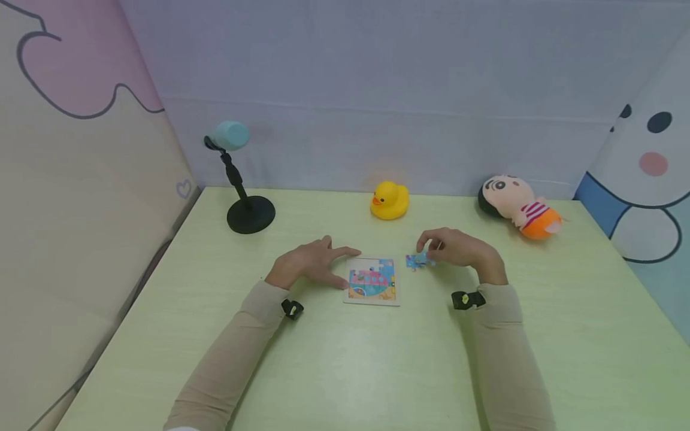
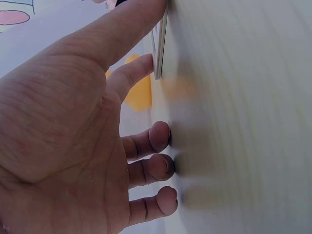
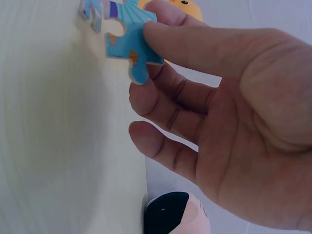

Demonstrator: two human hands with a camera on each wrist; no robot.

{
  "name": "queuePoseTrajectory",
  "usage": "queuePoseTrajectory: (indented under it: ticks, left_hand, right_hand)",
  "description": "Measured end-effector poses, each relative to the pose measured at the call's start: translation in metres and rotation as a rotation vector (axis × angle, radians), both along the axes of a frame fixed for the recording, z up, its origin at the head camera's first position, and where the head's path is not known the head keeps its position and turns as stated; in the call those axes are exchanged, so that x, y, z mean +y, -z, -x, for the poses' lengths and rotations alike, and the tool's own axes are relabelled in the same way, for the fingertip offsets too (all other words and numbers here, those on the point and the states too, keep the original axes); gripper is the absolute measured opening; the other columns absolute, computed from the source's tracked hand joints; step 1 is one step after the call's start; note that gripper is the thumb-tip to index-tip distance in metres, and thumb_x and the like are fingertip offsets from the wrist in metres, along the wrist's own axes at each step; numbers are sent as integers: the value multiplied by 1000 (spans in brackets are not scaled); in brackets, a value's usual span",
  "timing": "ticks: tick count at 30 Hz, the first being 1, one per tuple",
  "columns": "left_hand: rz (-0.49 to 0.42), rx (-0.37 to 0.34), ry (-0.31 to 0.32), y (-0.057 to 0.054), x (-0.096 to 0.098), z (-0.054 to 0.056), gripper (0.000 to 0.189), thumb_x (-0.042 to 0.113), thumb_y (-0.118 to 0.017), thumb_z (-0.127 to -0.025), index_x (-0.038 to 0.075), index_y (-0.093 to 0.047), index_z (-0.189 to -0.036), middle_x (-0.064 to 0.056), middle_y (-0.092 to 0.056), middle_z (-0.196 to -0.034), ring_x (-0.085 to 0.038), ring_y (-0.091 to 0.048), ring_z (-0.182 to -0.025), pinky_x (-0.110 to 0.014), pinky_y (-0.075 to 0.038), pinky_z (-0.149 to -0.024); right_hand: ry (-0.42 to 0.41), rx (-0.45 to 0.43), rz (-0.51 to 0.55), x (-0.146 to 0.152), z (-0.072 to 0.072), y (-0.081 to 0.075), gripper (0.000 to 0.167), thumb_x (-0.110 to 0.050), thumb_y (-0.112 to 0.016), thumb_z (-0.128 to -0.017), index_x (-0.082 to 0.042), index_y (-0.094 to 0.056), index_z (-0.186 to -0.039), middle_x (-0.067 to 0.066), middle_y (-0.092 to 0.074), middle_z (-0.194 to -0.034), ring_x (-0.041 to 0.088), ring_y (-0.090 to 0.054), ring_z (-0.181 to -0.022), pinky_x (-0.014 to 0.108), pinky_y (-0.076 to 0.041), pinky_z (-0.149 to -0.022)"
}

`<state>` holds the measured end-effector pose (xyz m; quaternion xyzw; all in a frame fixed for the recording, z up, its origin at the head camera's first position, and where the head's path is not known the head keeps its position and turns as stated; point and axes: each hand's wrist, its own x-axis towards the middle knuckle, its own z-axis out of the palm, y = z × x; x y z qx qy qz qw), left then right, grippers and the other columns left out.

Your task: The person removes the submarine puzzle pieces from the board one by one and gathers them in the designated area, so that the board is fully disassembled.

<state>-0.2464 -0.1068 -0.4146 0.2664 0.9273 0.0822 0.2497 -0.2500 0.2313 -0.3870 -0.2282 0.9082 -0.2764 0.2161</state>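
Note:
My right hand (image 1: 453, 246) pinches a blue puzzle piece (image 3: 131, 46) between thumb and fingers, a little above the table in the right wrist view. Beside it, another puzzle piece (image 3: 91, 13) shows at the top edge of that view. A small framed jigsaw puzzle (image 1: 372, 282) lies flat on the table, with a pink and teal picture and a pale gap along its upper left. My left hand (image 1: 318, 263) spreads thumb and index finger against the board's left side. Its other fingertips (image 2: 161, 166) rest at the tabletop, and the palm holds nothing.
Behind the board sits a yellow rubber duck (image 1: 389, 201). A doll (image 1: 520, 206) in orange shorts lies at the back right. At the back left stands a black-based stand with a light blue head (image 1: 251, 214). Walls border the pale green table (image 1: 345, 371).

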Motion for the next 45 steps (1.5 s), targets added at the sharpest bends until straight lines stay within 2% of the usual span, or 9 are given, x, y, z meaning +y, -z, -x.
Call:
queuePoseTrajectory:
  ticks: [4,10,18,29,35,45]
  left_hand:
    - [-5,-3,-2,0,0,0,78,59,-71,-85,45,-35,-153,-8,-42,-115,-23,-49,-96,-33,-43,-72]
    - [-8,-3,-5,-1,0,-1,79,60,-71,-84,45,-35,-153,-8,-42,-114,-22,-48,-95,-33,-42,-72]
    - [-12,-2,0,0,0,-1,79,60,-71,-84,44,-35,-153,-8,-43,-113,-22,-48,-95,-33,-42,-72]
    - [-2,13,6,0,0,-1,78,60,-71,-85,44,-35,-153,-8,-43,-115,-22,-49,-94,-32,-43,-71]
    - [2,16,10,-1,1,0,78,60,-70,-85,44,-35,-153,-9,-43,-115,-22,-49,-94,-32,-42,-70]
    - [3,5,6,-2,1,-1,79,60,-71,-84,44,-35,-153,-8,-42,-113,-22,-49,-93,-32,-41,-69]
  right_hand:
    - [5,-6,-10,6,1,2,18,-2,-58,-97,-13,-67,-109,12,-64,-105,27,-57,-93,41,-45,-81]
    - [3,-49,-18,10,0,3,17,-2,-60,-96,-11,-67,-108,11,-65,-101,25,-56,-89,38,-43,-78]
    - [33,-43,-12,12,-1,7,12,-1,-62,-95,-5,-67,-106,10,-64,-96,24,-55,-87,36,-44,-77]
    - [62,-2,-57,13,3,14,16,-1,-59,-95,-10,-68,-106,10,-64,-99,25,-55,-87,38,-43,-76]
    - [98,-17,-76,11,2,13,17,-2,-58,-97,-10,-67,-108,12,-63,-103,26,-54,-89,39,-43,-76]
    - [99,-25,-83,9,3,15,15,-4,-60,-98,-11,-66,-109,12,-62,-104,27,-54,-90,39,-43,-77]
